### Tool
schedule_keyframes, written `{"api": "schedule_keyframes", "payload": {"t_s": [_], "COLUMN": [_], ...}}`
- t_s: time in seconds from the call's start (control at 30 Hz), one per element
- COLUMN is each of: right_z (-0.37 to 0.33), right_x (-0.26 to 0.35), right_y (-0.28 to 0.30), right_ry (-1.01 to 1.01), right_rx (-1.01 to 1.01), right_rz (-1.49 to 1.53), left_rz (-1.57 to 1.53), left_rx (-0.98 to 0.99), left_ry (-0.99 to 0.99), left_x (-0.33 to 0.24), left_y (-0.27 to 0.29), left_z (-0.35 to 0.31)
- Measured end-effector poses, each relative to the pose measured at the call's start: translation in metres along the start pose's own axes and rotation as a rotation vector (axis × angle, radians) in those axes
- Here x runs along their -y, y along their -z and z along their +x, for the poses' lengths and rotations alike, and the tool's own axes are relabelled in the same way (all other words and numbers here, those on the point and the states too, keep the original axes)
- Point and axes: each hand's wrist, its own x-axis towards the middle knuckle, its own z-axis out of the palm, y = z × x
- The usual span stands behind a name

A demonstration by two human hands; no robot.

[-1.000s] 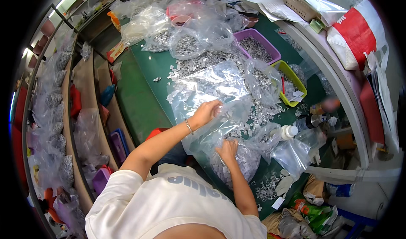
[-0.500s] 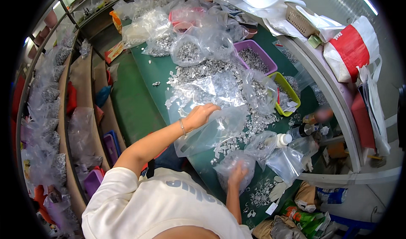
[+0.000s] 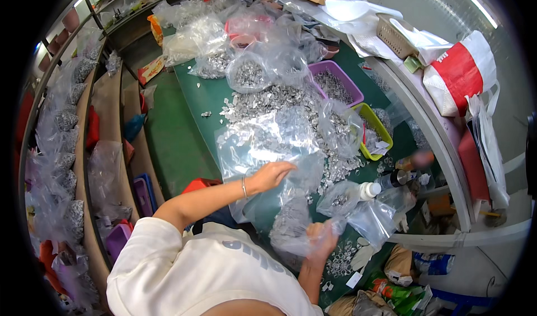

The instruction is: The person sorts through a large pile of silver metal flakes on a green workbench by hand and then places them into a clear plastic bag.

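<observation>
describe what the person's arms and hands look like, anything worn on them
Both forearms are bare, with no gloves on either hand. The left hand has a thin silvery bracelet at the wrist. The right hand shows nothing worn. Short white sleeves end above the elbows.

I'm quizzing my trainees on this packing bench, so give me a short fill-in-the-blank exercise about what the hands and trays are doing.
1. The left hand rests on a big clear plastic ____ spread over the green table.
2. The right hand grips a small bag of ____ metal bits.
3. Beside the purple tray stands a ____ tray.

Missing words: bag; silver; yellow
</observation>
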Motion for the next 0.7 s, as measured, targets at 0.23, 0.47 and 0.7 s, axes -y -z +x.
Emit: {"api": "schedule_keyframes", "payload": {"t_s": [0.23,0.47,0.7], "right_z": [0.035,0.07,0.112], "right_x": [-0.087,-0.122,-0.138], "right_y": [-0.005,0.019,0.036], "right_ry": [-0.306,-0.305,-0.488], "right_rx": [-0.111,-0.081,-0.078], "right_rz": [-0.161,-0.152,-0.168], "left_rz": [-0.27,-0.09,-0.12], "left_rx": [-0.004,-0.061,0.432], "left_ry": [0.014,-0.159,-0.345], "left_x": [-0.02,-0.029,-0.051], "left_y": [-0.03,-0.021,-0.026], "left_z": [-0.028,-0.028,-0.078]}}
